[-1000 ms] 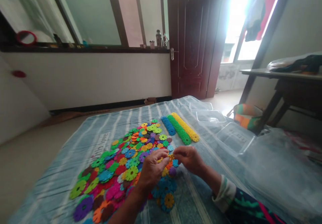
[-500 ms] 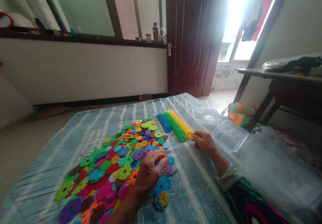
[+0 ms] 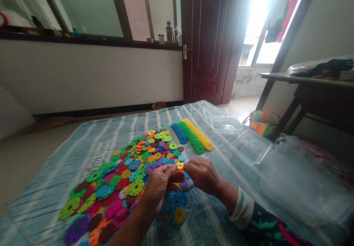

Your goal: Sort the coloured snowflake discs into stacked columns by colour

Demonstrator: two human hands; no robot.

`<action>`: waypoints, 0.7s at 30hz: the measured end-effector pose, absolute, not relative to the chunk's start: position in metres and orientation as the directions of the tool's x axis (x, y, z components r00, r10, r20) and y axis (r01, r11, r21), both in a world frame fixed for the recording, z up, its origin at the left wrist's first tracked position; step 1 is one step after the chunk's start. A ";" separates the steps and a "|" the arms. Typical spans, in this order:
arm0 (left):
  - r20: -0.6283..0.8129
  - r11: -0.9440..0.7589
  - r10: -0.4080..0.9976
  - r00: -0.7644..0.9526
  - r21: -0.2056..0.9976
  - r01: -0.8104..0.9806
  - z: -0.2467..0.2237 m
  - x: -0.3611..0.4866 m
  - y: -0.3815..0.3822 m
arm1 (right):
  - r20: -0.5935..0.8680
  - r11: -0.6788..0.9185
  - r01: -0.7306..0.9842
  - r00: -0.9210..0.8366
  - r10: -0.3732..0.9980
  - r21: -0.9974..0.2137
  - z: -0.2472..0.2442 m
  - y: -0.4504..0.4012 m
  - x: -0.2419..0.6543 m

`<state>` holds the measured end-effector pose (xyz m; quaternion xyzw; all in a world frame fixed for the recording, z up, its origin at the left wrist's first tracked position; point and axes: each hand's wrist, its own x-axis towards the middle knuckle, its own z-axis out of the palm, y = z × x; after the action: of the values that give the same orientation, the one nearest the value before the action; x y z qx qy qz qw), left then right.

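Observation:
My left hand (image 3: pixel 159 185) is closed over the right side of a heap of notched plastic snowflake discs (image 3: pixel 136 187). Orange-red discs show under its fingers. Between the fingertips of both hands is a yellow snowflake disc (image 3: pixel 180 165), and my right hand (image 3: pixel 204 174) pinches its right edge. Beyond them lie three rows of overlapping discs: a short blue row (image 3: pixel 179 133), a longer green row (image 3: pixel 191 137) and a yellow row (image 3: pixel 198 134). Below my left hand, several blue discs (image 3: pixel 175 201) lie with a yellow disc (image 3: pixel 179 215) on top.
The discs lie on a striped blue cloth (image 3: pixel 94 133). To the right are a clear plastic box (image 3: pixel 225 125), another clear container (image 3: pixel 253 148) and a crumpled clear plastic bag (image 3: pixel 301 190). A dark table (image 3: pixel 306 78) stands at the right, and a brown door (image 3: pixel 206 43) behind.
My right hand has left the end of the yellow row and come toward me to meet my left hand. A yellow disc now shows between their fingertips.

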<state>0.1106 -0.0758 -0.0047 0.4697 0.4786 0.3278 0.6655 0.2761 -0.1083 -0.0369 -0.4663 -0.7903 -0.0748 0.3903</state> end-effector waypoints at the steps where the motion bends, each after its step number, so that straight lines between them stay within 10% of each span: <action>1: -0.341 0.364 0.877 0.339 0.931 -0.004 -0.005 0.109 -0.074 | 0.680 0.567 0.782 -0.269 0.683 -0.260 -0.038 -0.108 0.274; 8: -0.305 0.342 0.898 0.316 0.938 -0.065 -0.011 0.109 -0.073 | 0.237 0.223 0.117 0.126 0.963 -0.968 -0.046 -0.096 0.271; 15: -0.219 0.232 0.908 0.356 0.973 0.008 -0.013 0.114 -0.081 | 0.089 0.098 -0.096 0.086 0.992 -0.991 -0.031 -0.099 0.266; 21: -0.083 0.041 0.948 0.307 0.989 0.140 -0.017 0.116 -0.077 | 0.142 0.074 0.409 0.138 0.980 -0.910 -0.012 -0.098 0.328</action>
<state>0.1159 -0.0767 -0.0172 0.5887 0.4621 0.3647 0.5540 0.3278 -0.0975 -0.0121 -0.6030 -0.5759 0.3153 0.4531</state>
